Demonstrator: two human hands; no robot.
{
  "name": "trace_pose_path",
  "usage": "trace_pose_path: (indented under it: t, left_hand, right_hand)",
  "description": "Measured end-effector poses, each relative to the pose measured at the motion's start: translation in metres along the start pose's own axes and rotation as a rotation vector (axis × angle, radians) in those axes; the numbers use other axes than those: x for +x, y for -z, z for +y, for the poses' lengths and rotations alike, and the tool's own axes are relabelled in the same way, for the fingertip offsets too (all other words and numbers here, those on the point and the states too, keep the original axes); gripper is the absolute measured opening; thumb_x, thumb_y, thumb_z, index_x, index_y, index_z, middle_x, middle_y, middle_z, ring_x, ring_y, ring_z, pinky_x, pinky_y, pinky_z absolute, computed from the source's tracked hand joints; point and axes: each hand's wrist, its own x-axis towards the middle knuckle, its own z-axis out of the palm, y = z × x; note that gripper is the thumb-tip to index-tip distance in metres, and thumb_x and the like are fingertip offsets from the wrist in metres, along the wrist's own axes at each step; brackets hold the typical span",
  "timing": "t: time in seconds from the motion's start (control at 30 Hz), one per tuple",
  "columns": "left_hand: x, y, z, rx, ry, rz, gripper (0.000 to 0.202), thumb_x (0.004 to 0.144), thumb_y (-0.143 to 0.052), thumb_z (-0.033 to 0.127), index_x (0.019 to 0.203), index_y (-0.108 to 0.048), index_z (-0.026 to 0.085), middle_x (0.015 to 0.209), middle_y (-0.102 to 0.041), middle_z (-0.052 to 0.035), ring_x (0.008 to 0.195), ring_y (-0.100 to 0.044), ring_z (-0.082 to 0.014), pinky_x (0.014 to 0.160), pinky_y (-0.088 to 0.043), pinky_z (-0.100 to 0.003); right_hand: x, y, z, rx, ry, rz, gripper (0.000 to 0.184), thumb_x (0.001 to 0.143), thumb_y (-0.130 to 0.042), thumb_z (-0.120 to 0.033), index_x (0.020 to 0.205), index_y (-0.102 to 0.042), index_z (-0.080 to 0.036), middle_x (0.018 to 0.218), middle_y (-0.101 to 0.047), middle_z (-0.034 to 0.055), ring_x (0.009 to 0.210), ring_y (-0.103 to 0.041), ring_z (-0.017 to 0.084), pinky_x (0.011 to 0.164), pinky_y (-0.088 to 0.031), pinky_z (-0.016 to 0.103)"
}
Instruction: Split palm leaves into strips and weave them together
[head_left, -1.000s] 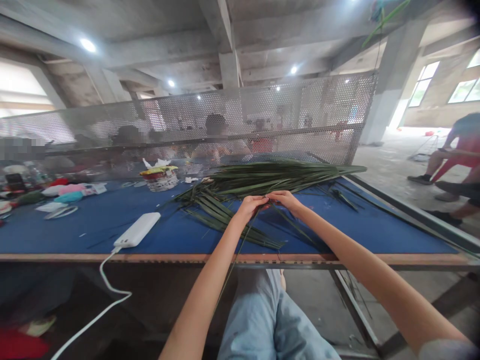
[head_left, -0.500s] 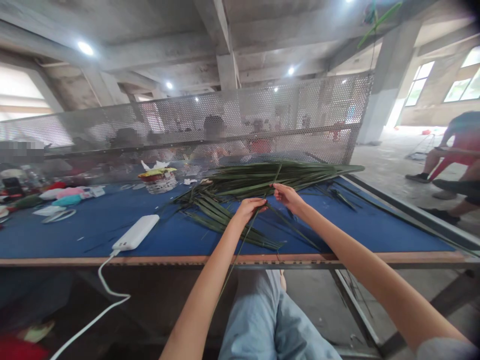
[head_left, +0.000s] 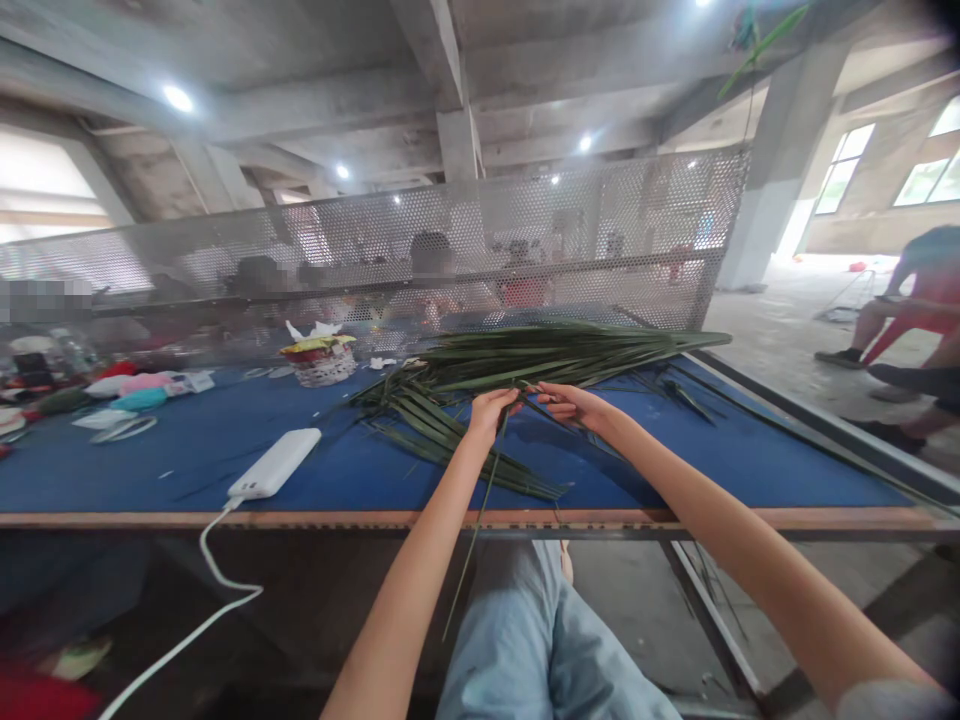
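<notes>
Between my two hands are narrow green leaf strips (head_left: 491, 475), one trailing down past the table edge in front of my legs. My left hand (head_left: 493, 408) is closed, thumb and fingers pinching the strips. Just to its right, my right hand (head_left: 568, 403) pinches a strip too, its fingertips close to those of the left. The exact crossing of the strips is too small to make out. Behind the hands lies a large pile of long green leaves (head_left: 570, 345), and a smaller bunch of leaves (head_left: 431, 425) spreads toward the front edge at the left.
On the blue table (head_left: 172, 455) lies a white power bank (head_left: 276, 463) with a cable hanging off the front. A tissue-topped basket (head_left: 322, 362) stands farther back. Colourful bundles (head_left: 142, 385) lie at left. A perforated metal screen (head_left: 600, 230) runs behind; people sit beyond it and at right.
My right hand has come down and turned, bringing a strip that stood upright down toward the left hand. My left hand has shifted slightly left, and the trailing strip hangs more steeply.
</notes>
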Motion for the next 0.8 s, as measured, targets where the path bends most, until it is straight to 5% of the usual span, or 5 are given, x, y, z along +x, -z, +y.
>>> trace_pose_path:
  t: [0.13, 0.27, 0.47, 0.67, 0.8]
  left_hand:
    - [0.002, 0.001, -0.001, 0.023, -0.009, -0.018, 0.021, 0.053, -0.084, 0.02, 0.067, -0.072, 0.01, 0.073, -0.071, -0.0072, 0.071, -0.064, -0.0155, 0.078, -0.05, -0.032]
    - [0.002, 0.002, -0.001, 0.052, -0.013, -0.056, 0.024, 0.052, -0.085, 0.024, 0.067, -0.072, 0.011, 0.075, -0.072, -0.0077, 0.072, -0.064, -0.0159, 0.077, -0.05, -0.031]
    - [0.001, 0.0, -0.002, 0.046, -0.012, -0.133, 0.031, 0.05, -0.087, 0.029, 0.07, -0.072, 0.011, 0.071, -0.07, -0.0048, 0.066, -0.062, -0.0137, 0.075, -0.051, -0.03]
    - [0.0, -0.002, -0.004, 0.113, -0.031, -0.285, 0.034, 0.052, -0.086, 0.033, 0.077, -0.074, 0.012, 0.075, -0.071, -0.0047, 0.067, -0.062, -0.0138, 0.072, -0.05, -0.028]
    - [0.001, 0.0, -0.003, 0.159, -0.051, -0.304, 0.031, 0.055, -0.084, 0.034, 0.076, -0.075, 0.013, 0.071, -0.07, -0.0033, 0.064, -0.062, -0.0126, 0.068, -0.049, -0.025]
  right_hand:
    - [-0.007, 0.002, -0.006, 0.115, -0.253, -0.155, 0.027, 0.096, -0.036, -0.02, 0.07, -0.045, -0.018, 0.043, -0.024, -0.0104, 0.031, -0.012, 0.005, 0.029, -0.015, 0.014]
    - [-0.01, 0.0, -0.008, 0.121, -0.357, -0.225, 0.031, 0.093, -0.036, -0.014, 0.063, -0.033, -0.021, 0.043, -0.023, -0.0096, 0.032, -0.012, 0.005, 0.031, -0.019, 0.014]
    - [-0.009, -0.004, -0.009, 0.176, -0.004, -0.05, 0.028, 0.096, -0.039, -0.022, 0.068, -0.04, -0.021, 0.051, -0.03, -0.008, 0.036, -0.019, 0.006, 0.036, -0.024, 0.017]
    - [-0.001, -0.006, 0.002, -0.073, 0.162, 0.065, 0.022, 0.083, -0.062, -0.033, 0.071, -0.052, -0.018, 0.058, -0.047, -0.0049, 0.05, -0.04, 0.007, 0.048, -0.034, 0.018]
    - [0.002, -0.002, 0.01, -0.275, 0.297, 0.101, 0.031, 0.077, -0.068, -0.043, 0.069, -0.057, -0.015, 0.06, -0.052, -0.0034, 0.049, -0.04, 0.005, 0.045, -0.028, 0.019]
